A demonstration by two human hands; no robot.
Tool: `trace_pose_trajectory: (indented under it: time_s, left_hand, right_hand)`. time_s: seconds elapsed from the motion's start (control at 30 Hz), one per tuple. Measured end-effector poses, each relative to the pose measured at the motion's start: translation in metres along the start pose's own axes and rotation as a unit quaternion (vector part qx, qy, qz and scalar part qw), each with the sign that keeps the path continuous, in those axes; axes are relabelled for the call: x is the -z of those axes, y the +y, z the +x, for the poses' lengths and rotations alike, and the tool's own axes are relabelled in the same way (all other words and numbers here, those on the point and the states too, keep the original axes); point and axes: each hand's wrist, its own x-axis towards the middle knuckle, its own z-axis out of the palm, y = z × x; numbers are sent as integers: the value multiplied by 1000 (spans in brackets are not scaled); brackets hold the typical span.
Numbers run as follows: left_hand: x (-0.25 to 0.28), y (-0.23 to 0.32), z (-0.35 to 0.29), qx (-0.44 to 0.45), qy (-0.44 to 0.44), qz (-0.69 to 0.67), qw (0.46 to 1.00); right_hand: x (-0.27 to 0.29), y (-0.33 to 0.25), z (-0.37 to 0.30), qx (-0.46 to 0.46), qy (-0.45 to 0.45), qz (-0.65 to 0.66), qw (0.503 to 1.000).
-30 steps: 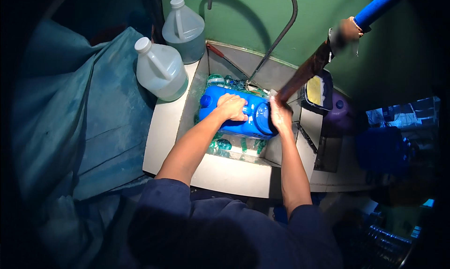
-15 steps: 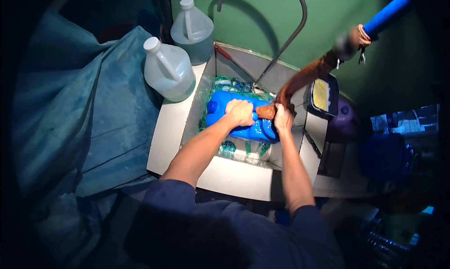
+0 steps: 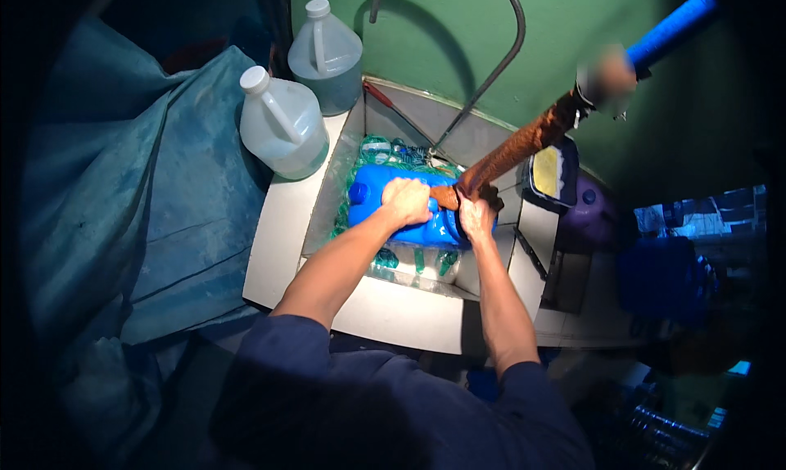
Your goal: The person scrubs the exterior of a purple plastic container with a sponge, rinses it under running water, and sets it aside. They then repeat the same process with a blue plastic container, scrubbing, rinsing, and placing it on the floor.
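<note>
In the sink (image 3: pixel 323 200), the right hand (image 3: pixel 476 218) now grips the brown hose (image 3: pixel 512 149).

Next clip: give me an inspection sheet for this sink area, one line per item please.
Surface: white tiled sink with a basin against a green wall.
Job's things: blue container lying in the basin on green netting; brown hose meets it at the right hand.
Clutter: two clear jugs on the ledge; yellow sponge tray.
Hands: left hand pressed on the container; right hand at the hose end.
Cables: nothing seen; bent metal pipe above.
Surroundings: blue cloth at left.
</note>
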Motion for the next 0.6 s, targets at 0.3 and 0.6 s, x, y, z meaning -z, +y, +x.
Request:
trace_pose_trajectory:
  time_s: [0.3, 0.6]
  left_hand:
    - [9, -6, 7, -45, -29, 5, 999]
    - [5, -11, 19, -73, -21, 30, 997]
  right_hand:
    - [14, -9, -22, 57, -27, -56, 996]
    - [42, 26, -4, 398, -202, 61, 893]
